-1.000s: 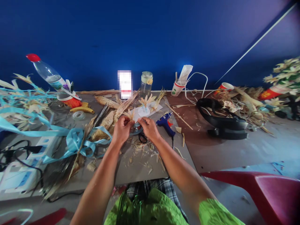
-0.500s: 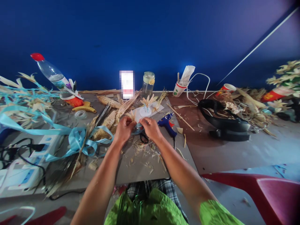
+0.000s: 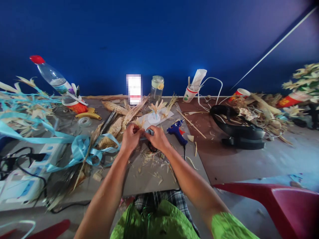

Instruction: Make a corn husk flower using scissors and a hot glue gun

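Note:
My left hand (image 3: 132, 135) is closed in a pinch on a pale corn-husk flower (image 3: 140, 124), whose petal tips stick up past the fingers. Close beside it, my right hand (image 3: 157, 136) grips a small grey-blue band (image 3: 150, 131) that looks curled; its exact kind is unclear. Both sets of fingertips nearly meet. Just beyond them, another husk flower (image 3: 157, 108) rises from a white round piece on a pale sheet (image 3: 166, 115). A blue glue gun (image 3: 177, 132) lies right of my right hand. Husk scraps (image 3: 149, 162) litter the table below the hands.
Left are light-blue ribbon (image 3: 82, 149), a power strip (image 3: 47, 156), a tape roll (image 3: 84, 121) and a tilted bottle (image 3: 53, 76). Corn cobs (image 3: 114, 109) and a lidded jar (image 3: 157, 89) stand behind. A black headset-like object (image 3: 239, 132) lies right; a red chair (image 3: 286, 202) is near the edge.
The blue band between my hands has shifted from a strip hanging below the fingers to a curl at my right thumb. My hands stay nearly in place, and the view has shifted slightly.

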The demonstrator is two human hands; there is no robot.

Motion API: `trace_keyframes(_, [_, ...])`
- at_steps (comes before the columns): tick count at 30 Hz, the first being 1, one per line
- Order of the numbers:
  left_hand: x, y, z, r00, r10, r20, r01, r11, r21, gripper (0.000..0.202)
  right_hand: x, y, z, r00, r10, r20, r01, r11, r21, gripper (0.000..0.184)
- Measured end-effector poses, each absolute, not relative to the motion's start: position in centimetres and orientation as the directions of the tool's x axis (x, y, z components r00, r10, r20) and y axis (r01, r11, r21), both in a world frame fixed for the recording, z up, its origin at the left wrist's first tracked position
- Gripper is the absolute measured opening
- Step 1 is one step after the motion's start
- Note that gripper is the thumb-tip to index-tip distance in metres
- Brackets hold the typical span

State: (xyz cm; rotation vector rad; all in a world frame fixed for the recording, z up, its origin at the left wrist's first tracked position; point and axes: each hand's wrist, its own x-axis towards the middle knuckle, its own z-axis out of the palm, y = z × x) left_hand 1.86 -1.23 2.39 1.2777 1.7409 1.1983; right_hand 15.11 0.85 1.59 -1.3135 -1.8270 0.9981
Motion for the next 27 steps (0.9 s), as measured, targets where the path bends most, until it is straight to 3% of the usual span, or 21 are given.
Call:
trace_keyframes(5, [2.2,-1.1,2.1,-0.344,0.936,-0.070,0.254,0.165,0.953,0.023,14.8,0.2,0.7,-0.297,0.864,0.406,0.458,0.502,-0.734,0.009])
trace_keyframes(10, [2.6,-1.0,2.3,-0.346,0.928,-0.138,0.109,0.186,0.976,0.026,14.8,0.0,0.8,-0.290,0.848,0.444,0.466,0.530,-0.708,0.011])
trace_keyframes(14, [2.1,-1.2,2.5,-0.129,0.977,-0.169,-0.239,0.134,0.962,0.024,15.0,0.3,1.5,-0.211,0.938,0.275,0.361,0.337,-0.870,0.004])
trace_keyframes(17, [1.6,-1.5,2.6,0.054,0.970,-0.239,-0.484,0.235,0.843,0.024,15.2,0.7,2.2,-0.234,0.972,0.012,0.077,0.031,-0.997,0.018])
trace_keyframes(21, [1.2,-1.8,2.3,0.133,0.949,-0.287,-0.557,0.311,0.770,0.023,15.6,0.8,3.0,-0.375,0.914,-0.158,-0.220,-0.253,-0.942,0.033])
trace_keyframes(24, [1.4,-1.9,2.0,0.149,0.954,-0.259,-0.565,0.297,0.770,0.021,15.7,0.7,3.2,-0.420,0.883,-0.208,-0.260,-0.337,-0.905,0.039])
trace_keyframes(27, [1.7,-1.8,1.9,0.132,0.966,-0.223,-0.582,0.258,0.771,0.022,15.6,0.8,3.0,-0.421,0.885,-0.201,-0.250,-0.326,-0.912,0.039])
